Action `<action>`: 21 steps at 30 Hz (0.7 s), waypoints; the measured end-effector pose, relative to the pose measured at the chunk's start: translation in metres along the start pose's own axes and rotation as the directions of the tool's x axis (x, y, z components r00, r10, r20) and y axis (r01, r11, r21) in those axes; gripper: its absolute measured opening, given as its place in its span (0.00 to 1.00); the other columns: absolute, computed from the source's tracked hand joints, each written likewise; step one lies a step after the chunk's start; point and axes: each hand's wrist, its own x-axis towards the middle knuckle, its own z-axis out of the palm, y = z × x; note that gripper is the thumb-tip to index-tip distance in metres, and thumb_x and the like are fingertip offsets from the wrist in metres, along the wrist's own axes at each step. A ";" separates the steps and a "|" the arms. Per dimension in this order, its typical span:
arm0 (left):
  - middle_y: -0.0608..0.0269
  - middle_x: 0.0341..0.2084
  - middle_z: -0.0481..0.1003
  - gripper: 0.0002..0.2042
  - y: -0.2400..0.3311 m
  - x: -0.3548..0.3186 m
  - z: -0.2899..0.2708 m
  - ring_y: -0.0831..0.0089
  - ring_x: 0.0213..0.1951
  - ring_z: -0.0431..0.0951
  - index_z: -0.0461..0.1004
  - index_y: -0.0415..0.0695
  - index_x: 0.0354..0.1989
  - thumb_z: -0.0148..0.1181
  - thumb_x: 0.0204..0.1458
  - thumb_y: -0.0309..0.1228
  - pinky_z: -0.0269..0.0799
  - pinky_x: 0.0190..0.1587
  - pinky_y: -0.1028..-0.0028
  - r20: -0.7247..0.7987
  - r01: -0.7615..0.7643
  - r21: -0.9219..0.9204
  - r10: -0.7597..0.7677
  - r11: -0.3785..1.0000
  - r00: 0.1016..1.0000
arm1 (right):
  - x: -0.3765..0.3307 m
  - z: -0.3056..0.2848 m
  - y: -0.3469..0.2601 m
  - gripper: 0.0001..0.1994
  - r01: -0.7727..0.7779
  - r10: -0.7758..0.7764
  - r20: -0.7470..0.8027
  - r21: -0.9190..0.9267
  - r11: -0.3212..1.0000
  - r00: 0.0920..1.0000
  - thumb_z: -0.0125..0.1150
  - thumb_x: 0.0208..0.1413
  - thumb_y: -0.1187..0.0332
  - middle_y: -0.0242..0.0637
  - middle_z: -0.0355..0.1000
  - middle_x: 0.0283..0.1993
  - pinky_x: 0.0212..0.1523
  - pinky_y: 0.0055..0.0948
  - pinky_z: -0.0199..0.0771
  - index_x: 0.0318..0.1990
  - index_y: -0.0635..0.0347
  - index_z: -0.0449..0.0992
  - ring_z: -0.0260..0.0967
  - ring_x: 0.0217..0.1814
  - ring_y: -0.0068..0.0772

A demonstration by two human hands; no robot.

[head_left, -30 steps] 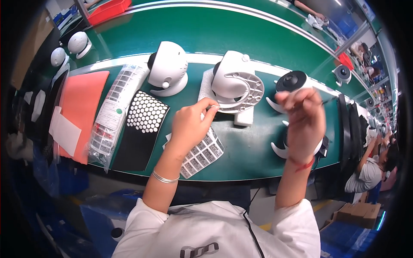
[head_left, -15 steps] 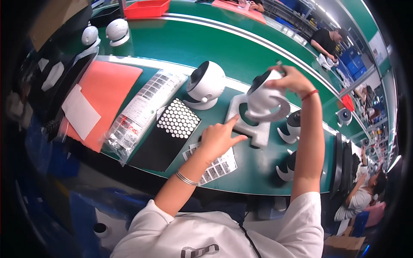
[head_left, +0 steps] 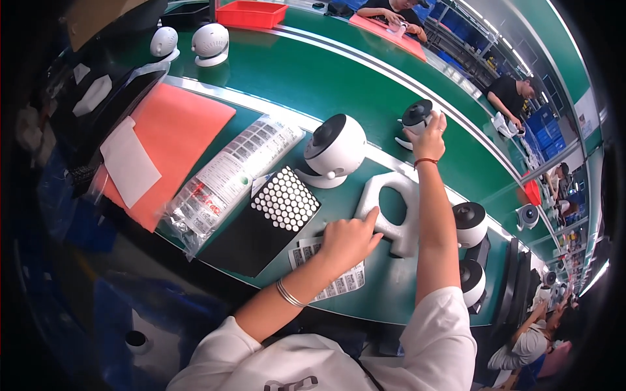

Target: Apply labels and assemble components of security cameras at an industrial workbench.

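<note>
My right hand [head_left: 428, 140] is closed around a white security camera [head_left: 417, 113] with a round black face, at the green conveyor beyond the bench. Whether its base rests on the belt I cannot tell. My left hand [head_left: 352, 241] holds nothing; its index finger reaches out and touches a white foam cradle [head_left: 405, 238] with a large oval hole. Under that wrist lie printed label sheets [head_left: 345, 283], partly covered. Left of the cradle stands another white camera [head_left: 345, 148] on its base. A black sheet of round white stickers [head_left: 287, 199] lies nearer the left hand.
Two cameras [head_left: 471, 223] [head_left: 473, 281] stand right of my right forearm. Leftward lie a clear bag of labels [head_left: 225, 176], an orange mat [head_left: 179, 133] and white paper [head_left: 130, 166]. Two more cameras [head_left: 210, 44] and a red tray [head_left: 251, 14] are farther off. Co-workers [head_left: 508, 98] sit across the line.
My right hand has carried the camera away from above the foam cradle, forward to the conveyor, and turned it upright. My left hand stays at the cradle. The whole view has shifted slightly.
</note>
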 end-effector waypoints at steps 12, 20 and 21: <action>0.52 0.17 0.77 0.25 -0.007 0.002 0.012 0.51 0.22 0.79 0.69 0.42 0.55 0.61 0.50 0.42 0.76 0.27 0.54 0.026 -0.008 -0.007 0.008 1.000 1.000 | -0.092 -0.101 -0.143 0.54 0.222 -0.443 0.271 0.581 0.783 0.855 0.81 0.22 0.44 0.51 0.69 0.57 0.51 0.40 0.74 0.63 0.57 0.64 0.71 0.55 0.49; 0.51 0.19 0.78 0.24 -0.001 -0.002 -0.003 0.52 0.24 0.80 0.70 0.46 0.56 0.60 0.51 0.41 0.76 0.27 0.55 -0.042 -0.026 -0.024 0.025 0.999 0.999 | -0.026 -0.124 -0.081 0.47 -0.302 -0.123 0.447 0.758 0.578 0.886 0.77 0.33 0.48 0.47 0.73 0.51 0.52 0.33 0.73 0.61 0.65 0.66 0.75 0.50 0.39; 0.51 0.19 0.77 0.24 0.000 -0.009 -0.013 0.51 0.24 0.80 0.70 0.46 0.56 0.59 0.52 0.42 0.76 0.27 0.54 -0.038 0.020 -0.050 -0.022 0.999 0.999 | -0.022 -0.147 -0.075 0.36 -0.400 -0.069 0.513 0.739 0.542 0.856 0.72 0.42 0.49 0.38 0.75 0.41 0.33 0.24 0.73 0.56 0.64 0.70 0.73 0.33 0.25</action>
